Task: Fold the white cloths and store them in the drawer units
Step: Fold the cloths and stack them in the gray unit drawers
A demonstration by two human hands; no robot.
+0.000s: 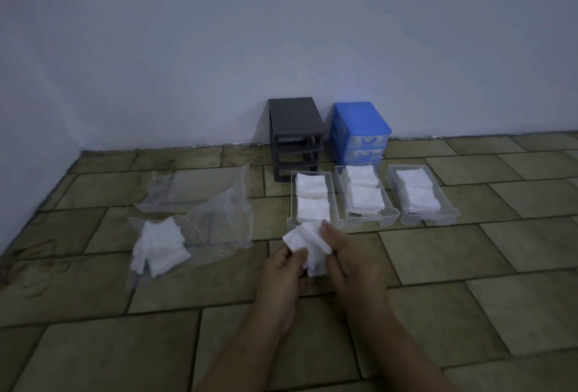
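Cloth: small white square cloth [308, 247], partly folded, held above the tiled floor [469, 313] before the clear plastic drawer tray [292, 200].
Hands: I see my left hand [283, 276] and right hand [350, 261] pinching its edges.
Room: dim, pale wall [219, 32].

A crumpled clear plastic bag [215, 219] lies on the tiled floor [469, 313] left of the hands, a pale wall [281, 32] beyond.

Wall [219, 32]: plain, pale bluish-white, spanning 9 to 3 o'clock. Floor [469, 282]: olive-tan rectangular tiles, dark grout, staggered. Lighting: dim, cool.
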